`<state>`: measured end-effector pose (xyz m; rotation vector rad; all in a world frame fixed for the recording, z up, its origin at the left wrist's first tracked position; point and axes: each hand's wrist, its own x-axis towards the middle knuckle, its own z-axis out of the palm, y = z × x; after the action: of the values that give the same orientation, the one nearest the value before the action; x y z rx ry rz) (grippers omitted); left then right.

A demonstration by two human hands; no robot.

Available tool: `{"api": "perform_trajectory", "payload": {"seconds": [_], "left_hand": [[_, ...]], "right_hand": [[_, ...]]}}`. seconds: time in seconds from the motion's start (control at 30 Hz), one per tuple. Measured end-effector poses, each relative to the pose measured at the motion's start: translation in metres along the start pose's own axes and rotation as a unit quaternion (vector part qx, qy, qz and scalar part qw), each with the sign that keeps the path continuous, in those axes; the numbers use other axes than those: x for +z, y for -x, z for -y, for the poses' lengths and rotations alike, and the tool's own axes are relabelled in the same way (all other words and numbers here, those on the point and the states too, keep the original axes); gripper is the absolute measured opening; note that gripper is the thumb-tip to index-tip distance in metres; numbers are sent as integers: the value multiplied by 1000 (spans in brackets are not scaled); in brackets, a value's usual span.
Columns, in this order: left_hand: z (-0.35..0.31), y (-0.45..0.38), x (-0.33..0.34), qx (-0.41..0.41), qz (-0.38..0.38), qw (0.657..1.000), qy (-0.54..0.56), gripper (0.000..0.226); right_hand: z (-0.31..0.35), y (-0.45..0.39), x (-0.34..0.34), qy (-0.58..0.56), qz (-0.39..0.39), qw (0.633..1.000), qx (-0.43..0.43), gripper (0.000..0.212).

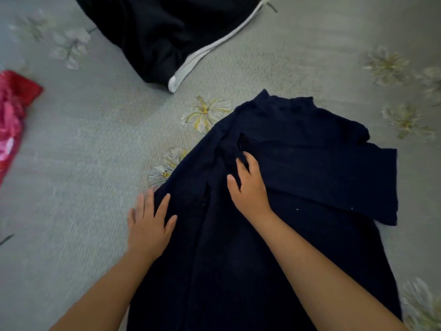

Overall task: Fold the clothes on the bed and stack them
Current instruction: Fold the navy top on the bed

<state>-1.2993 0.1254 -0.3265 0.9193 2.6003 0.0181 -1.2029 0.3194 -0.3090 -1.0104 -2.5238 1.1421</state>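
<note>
Lying near navy shirt (pixel 298 163): black garment (pixel 167 37), red cloth (pixel 12 111).

Floral bed (pixel 95 163) bears navy garment (pixel 298 175), black garment (pixel 162 32), red cloth (pixel 12 111).

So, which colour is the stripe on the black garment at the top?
White stripe, seen in the head view.

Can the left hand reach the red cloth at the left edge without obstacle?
Probably yes. The left hand rests on the navy garment's left edge, and only bare bedsheet lies between it and the red cloth.
</note>
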Motion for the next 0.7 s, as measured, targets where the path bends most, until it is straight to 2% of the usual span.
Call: {"api": "perform_trajectory", "payload": {"seconds": [0.03, 0.07, 0.17, 0.27, 0.37, 0.47, 0.7], "left_hand": [[6, -1, 5, 11, 0, 1000, 7, 95], [8, -2, 9, 20, 1, 1000, 15, 96], [12, -5, 14, 14, 28, 999, 43, 80], [15, -6, 13, 28, 40, 998, 41, 75], [18, -8, 12, 29, 51, 997, 49, 69], [19, -9, 12, 42, 24, 998, 48, 55], [30, 3, 19, 94, -81, 991, 57, 51]], "right_hand": [[2, -6, 8, 25, 1, 1000, 10, 49], [4, -11, 15, 43, 5, 999, 20, 48], [4, -23, 31, 101, 74, 992, 24, 49], [-2, -25, 38, 198, 161, 967, 12, 52], [-2, -23, 32, 189, 188, 964, 7, 55], [-7, -12, 21, 188, 204, 961, -3, 57], [-31, 76, 22, 290, 231, 928, -28, 53]]}}
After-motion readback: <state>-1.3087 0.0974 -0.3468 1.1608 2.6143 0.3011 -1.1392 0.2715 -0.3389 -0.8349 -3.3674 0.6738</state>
